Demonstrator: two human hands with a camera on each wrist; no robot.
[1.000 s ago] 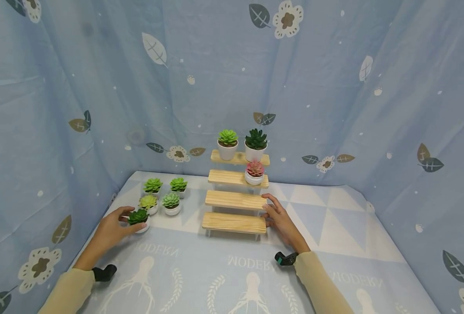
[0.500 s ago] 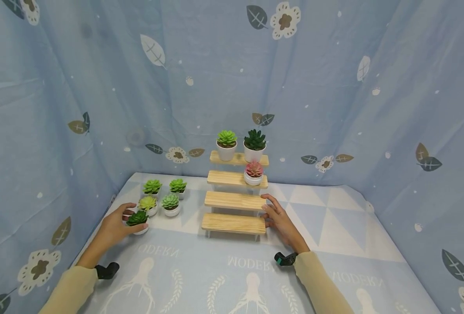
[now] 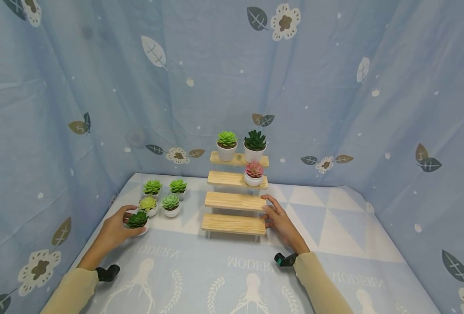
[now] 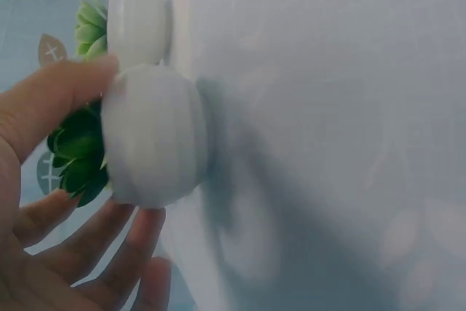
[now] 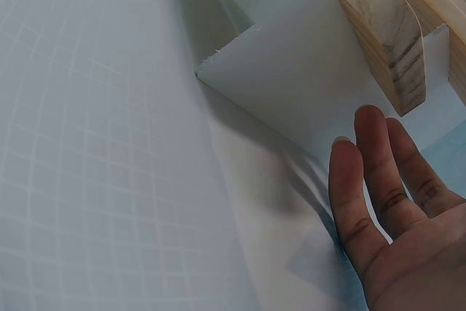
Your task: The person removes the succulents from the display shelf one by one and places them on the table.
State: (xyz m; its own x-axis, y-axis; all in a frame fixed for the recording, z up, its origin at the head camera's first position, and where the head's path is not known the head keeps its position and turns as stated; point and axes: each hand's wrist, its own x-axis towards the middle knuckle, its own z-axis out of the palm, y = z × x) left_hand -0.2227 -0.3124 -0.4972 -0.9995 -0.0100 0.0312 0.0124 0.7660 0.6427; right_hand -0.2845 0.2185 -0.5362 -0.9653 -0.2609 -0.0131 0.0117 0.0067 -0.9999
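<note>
My left hand (image 3: 115, 230) pinches the white pot (image 4: 156, 140) of a dark green succulent (image 3: 137, 219) at the table's left. In the left wrist view the thumb lies against one side and the fingertips against the other; the pot sits at the cloth. My right hand (image 3: 282, 221), its fingers loosely bent, is at the right side of a stepped wooden stand (image 3: 233, 223). The right wrist view puts its fingertips (image 5: 348, 162) close to the white side panel (image 5: 284, 71) and a step's wooden end (image 5: 408, 71); whether they touch cannot be told.
Several green potted succulents (image 3: 171, 203) stand just behind the left hand. On the stand's top step are a light green succulent (image 3: 227, 144) and a dark one (image 3: 255, 144), with a pink succulent (image 3: 254, 172) one step lower. A patterned curtain (image 3: 200, 96) closes off the back and sides.
The left thumb and fingers have come in closer around the dark green succulent's pot. The right hand has stayed at the stand's side.
</note>
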